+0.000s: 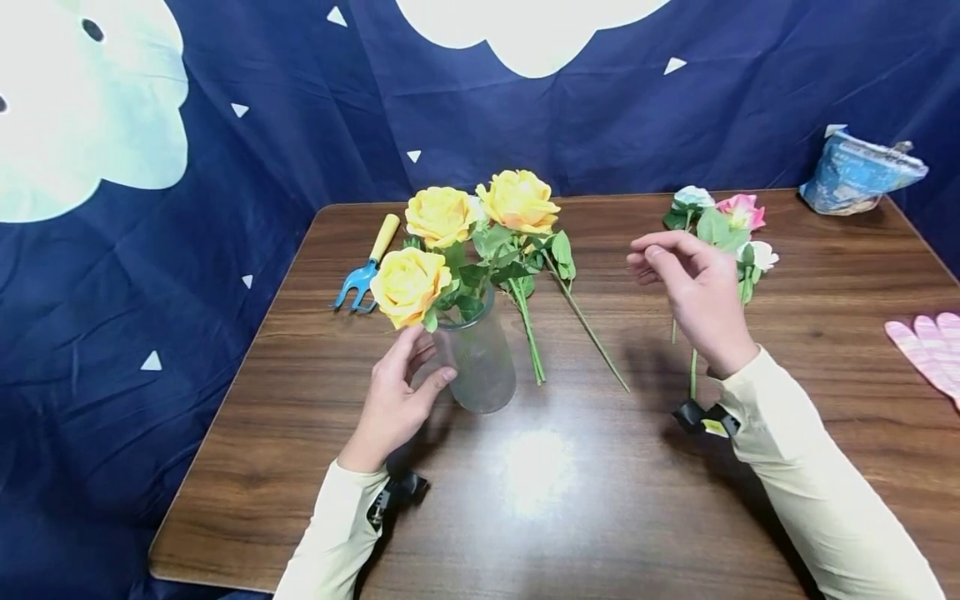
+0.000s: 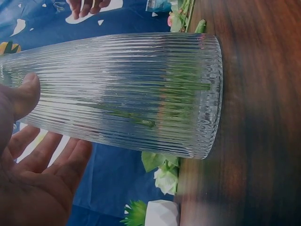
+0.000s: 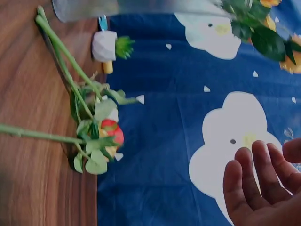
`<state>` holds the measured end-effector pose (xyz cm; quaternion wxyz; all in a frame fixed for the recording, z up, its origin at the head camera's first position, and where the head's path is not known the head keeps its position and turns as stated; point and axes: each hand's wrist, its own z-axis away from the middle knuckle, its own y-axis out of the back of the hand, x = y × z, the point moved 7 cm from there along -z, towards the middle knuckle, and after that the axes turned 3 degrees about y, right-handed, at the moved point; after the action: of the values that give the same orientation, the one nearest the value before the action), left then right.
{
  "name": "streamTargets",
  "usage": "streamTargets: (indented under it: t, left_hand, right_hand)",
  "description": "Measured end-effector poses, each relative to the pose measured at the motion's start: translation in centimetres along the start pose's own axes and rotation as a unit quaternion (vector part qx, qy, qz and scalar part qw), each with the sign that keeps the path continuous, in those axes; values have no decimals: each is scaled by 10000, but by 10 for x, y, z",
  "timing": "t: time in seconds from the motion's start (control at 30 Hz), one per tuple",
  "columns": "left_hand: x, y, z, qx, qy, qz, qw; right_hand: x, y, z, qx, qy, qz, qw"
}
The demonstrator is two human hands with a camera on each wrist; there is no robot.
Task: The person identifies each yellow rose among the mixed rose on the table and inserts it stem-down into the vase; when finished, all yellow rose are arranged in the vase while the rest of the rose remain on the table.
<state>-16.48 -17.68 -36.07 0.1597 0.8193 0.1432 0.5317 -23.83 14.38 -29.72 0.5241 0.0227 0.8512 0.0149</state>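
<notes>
A ribbed clear glass vase (image 1: 480, 367) stands upright on the table, holding several yellow roses (image 1: 411, 286) whose green stems show through the glass. My left hand (image 1: 397, 396) is at the vase's left side. In the left wrist view the thumb (image 2: 29, 94) lies over the glass and the loosely bent fingers (image 2: 51, 150) sit beside it; whether they touch is unclear. My right hand (image 1: 697, 287) hovers to the right of the vase, fingers loosely bent and nothing in them. Below and behind it lie a pink flower (image 1: 741, 212) and white flowers (image 1: 761, 255).
Behind the vase lie loose flower stems (image 1: 588, 325). A blue hand fork (image 1: 360, 279) with a yellow handle rests at the left. A blue bag (image 1: 858, 173) stands at the back right, a pink striped glove (image 1: 933, 350) at the right edge. A white-potted succulent (image 3: 104, 46) shows in the right wrist view.
</notes>
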Motion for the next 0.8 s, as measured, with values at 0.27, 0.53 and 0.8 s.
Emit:
streamTargets:
  t: [0.27,0.53,0.8]
  left_hand:
    - [-1,0,1,-1,1,-1,10000]
    - [-2,0,1,5,-50,-30,10000]
    - [0,-1,0,19,-65,-8,10000]
  right_hand:
    - [14,9,-6,-223,-312,-133,9992]
    - [35,2,-8,-595,-956,-265,9933]
    - [55,-6,-7,-1206,-1616,21,9795]
